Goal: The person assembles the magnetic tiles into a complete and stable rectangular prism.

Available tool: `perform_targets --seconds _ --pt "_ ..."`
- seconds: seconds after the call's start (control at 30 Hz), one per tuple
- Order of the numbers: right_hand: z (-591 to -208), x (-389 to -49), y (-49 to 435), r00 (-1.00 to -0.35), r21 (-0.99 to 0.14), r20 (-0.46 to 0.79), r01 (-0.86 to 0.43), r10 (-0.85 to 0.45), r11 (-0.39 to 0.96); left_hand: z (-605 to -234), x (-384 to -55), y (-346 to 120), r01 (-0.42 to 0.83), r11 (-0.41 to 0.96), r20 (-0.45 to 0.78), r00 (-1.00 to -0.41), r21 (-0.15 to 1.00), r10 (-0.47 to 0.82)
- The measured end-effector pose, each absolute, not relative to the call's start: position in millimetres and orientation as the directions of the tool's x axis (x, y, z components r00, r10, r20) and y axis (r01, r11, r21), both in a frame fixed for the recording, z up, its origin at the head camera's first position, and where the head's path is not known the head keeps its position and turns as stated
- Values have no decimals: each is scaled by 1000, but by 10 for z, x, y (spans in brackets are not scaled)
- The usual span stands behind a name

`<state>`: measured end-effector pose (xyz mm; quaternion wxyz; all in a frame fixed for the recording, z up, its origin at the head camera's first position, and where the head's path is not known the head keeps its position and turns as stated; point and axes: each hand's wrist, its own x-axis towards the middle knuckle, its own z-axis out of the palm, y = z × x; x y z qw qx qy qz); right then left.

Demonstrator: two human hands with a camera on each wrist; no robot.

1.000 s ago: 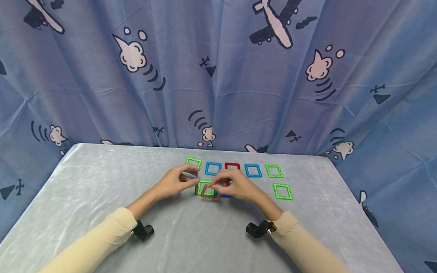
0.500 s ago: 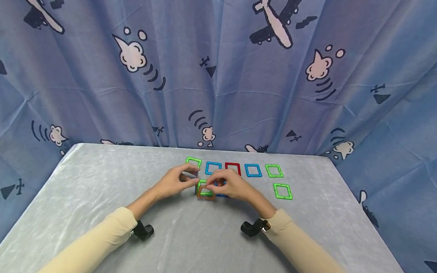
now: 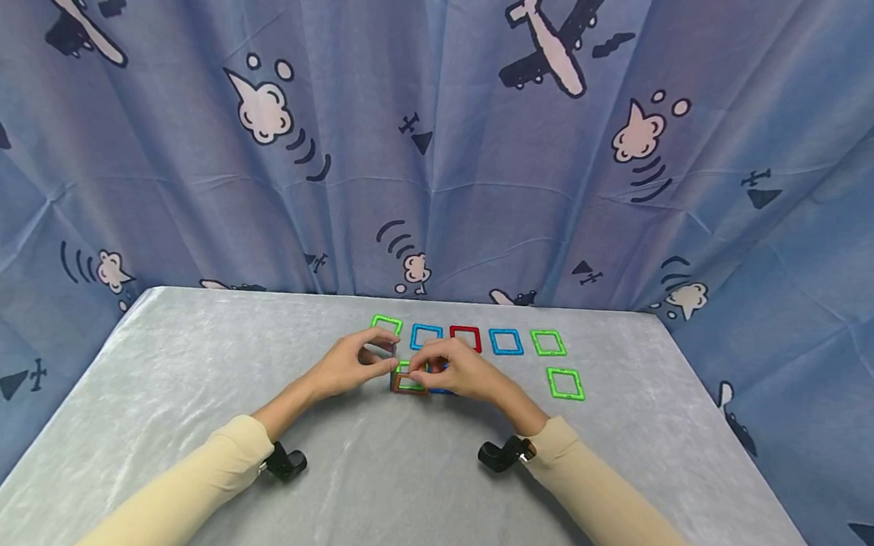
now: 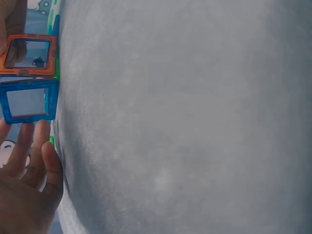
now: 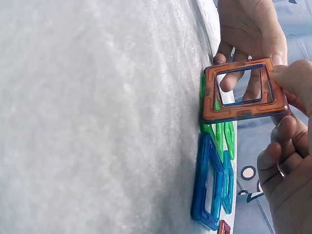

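We see two hands building with square frame tiles on the grey table (image 3: 390,493). The left hand (image 3: 348,366) pinches a blue tile (image 4: 29,118) between thumb and fingers, and that tile stands up along the left side of a flat green tile (image 3: 405,363). The right hand (image 3: 465,371) pinches an orange tile (image 5: 243,113) by its top, thumb against fingertips. The orange tile stands nearly upright at the near side of the green tile, just right of the blue one. We cannot tell if their edges touch. A second blue tile (image 5: 199,185) lies flat to the right of the green one, and a red tile (image 3: 465,329) lies farther back. We think the step in hand is adding the orange tile as another wall. Next, we think, its bottom and side must line up with the green and blue edges, while the left hand keeps the blue wall from tipping.
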<state>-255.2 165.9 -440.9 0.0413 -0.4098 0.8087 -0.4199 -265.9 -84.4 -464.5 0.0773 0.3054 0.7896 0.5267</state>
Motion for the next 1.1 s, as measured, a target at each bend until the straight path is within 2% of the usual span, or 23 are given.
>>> perform_targets --seconds 0.63,1.1 --pt "-4449 -2565 1665 -699 -738 240 -582 -673 342 -4658 -2652 -822 396 263 194 -804 880 561" --pt "-4471 -2550 1681 -701 -743 248 -580 -669 333 -4676 -2657 -824 394 254 197 -805 883 560"
